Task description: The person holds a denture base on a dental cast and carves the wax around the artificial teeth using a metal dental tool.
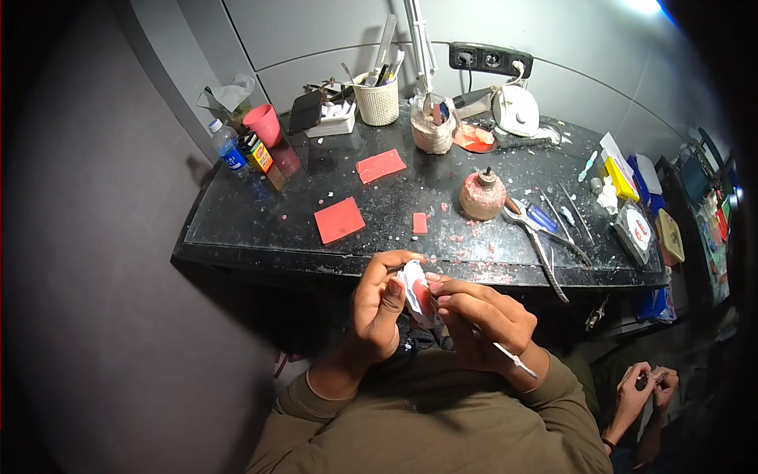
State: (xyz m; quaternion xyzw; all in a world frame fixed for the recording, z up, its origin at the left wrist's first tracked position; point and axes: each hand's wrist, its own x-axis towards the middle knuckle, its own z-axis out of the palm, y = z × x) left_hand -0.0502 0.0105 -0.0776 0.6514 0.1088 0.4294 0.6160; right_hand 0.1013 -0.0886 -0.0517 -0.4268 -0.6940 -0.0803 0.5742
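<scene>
Over my lap, just in front of the table edge, my left hand (377,306) is closed around a white plaster dental cast (410,278). Pink wax (424,299) covers part of the cast's side facing right. My right hand (491,317) pinches a thin wax carving tool (512,357), its rear end sticking out below the palm. The tool's working tip, near the wax, is hidden by my fingers. On the table ahead lie a small piece of pink wax (420,223) and two larger sheets (339,220) (380,166).
A wax-spattered spirit lamp (482,197) stands beside large pliers (543,237) and slim metal tools. Behind are a tool basket (377,103), a pink cup (263,124) and a water bottle (229,150). Another person's hands (643,391) are at lower right.
</scene>
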